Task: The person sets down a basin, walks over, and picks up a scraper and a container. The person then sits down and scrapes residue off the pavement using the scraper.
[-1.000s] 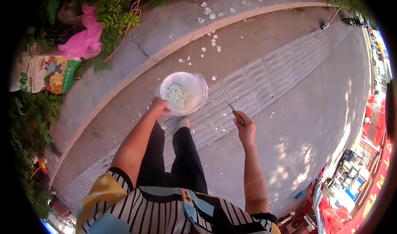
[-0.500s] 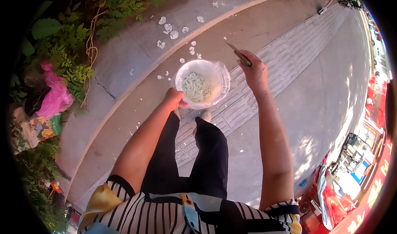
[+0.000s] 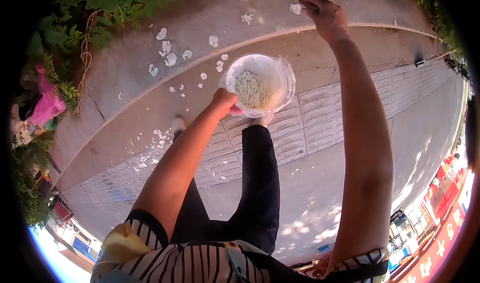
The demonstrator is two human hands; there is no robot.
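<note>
My left hand [image 3: 226,102] grips the near-left rim of a white plastic bucket [image 3: 276,69], thumb over the edge. A clear plastic bag [image 3: 289,85] lines the bucket and hangs over its rim. Inside lies a heap of pale, whitish chunks [image 3: 251,89]; what they are I cannot tell. Stretched far forward and to the right, my right hand [image 3: 327,19] is closed around a small knife [image 3: 305,2], its blade pointing left. Just below the blade, a white flat patch [image 3: 295,8] shows on the pavement.
Several white patches [image 3: 170,59] dot the pavement beside a curved curb [image 3: 135,99]. White crumbs [image 3: 159,138] lie near my left shoe [image 3: 178,124]. Textured paving [image 3: 325,110] runs across. Green plants [image 3: 107,0] and a pink plastic bag [image 3: 48,102] are at left; red stalls stand lower right.
My right hand with the knife has reached forward and farther right. The bucket has shifted right and slightly up in view. My view has turned, and my feet are farther apart.
</note>
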